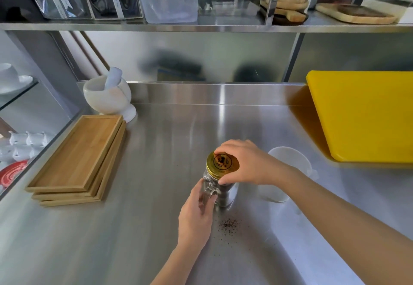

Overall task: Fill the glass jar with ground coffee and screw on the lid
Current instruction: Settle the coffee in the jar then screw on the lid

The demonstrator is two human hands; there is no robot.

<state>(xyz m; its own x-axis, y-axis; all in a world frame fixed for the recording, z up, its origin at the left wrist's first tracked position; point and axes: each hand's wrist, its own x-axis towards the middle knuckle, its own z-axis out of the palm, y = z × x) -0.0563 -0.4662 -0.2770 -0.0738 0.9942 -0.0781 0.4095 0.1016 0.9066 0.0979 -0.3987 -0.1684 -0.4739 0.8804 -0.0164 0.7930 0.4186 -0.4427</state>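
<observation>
Low centre, spilled coffee grounds [229, 224] speckle the steel counter [156, 229]. Just above, the left hand [196, 214] wraps the glass jar [220, 192] by its handle; the right hand [244, 164] pinches the gold lid [221, 162] atop it. Farther: bamboo trays [76, 159] left, yellow board [366, 115] right, shelf [201, 26] above.

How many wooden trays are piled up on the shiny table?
3, stacked left of the lidded glass jar: the top flat bamboo tray, a second tray's edge beneath it, and a third's edge at the bottom. Others may be hidden underneath.
</observation>
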